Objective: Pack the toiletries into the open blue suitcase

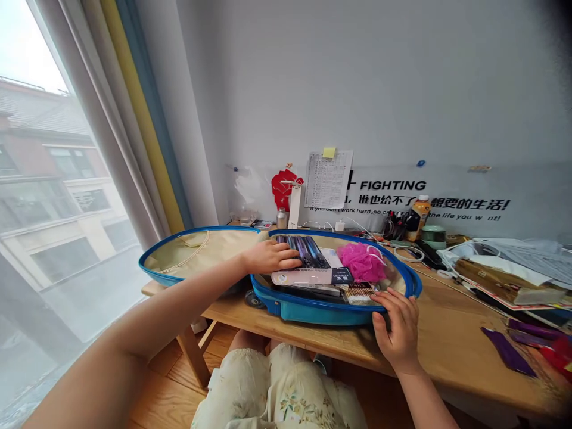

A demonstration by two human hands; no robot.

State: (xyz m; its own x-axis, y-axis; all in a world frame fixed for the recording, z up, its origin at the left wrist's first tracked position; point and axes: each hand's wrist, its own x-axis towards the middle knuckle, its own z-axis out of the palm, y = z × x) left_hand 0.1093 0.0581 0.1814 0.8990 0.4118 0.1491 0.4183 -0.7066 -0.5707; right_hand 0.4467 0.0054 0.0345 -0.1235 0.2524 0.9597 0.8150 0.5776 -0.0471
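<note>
A blue suitcase (322,314) lies unfolded on the desk, its beige-lined lid half (179,253) to the left. Flat against the packs in the filled half, my left hand (273,257) has its fingers stretched out. Under and beside it are a pack of dark, slim items (308,251) and a pale flat package with printed lettering (313,276). A pink mesh bath puff (364,262) sits to their right. In front of the puff is a pack of cotton swabs (360,293). My right hand (397,328) straddles the suitcase's front right rim, fingers inside and thumb outside.
The wooden desk (447,333) carries a bottle with an orange label (417,217), a green jar (433,235), papers and a brown pouch (487,277). Purple packets (509,351) lie at right. A window (58,179) with curtains (120,107) is on the left.
</note>
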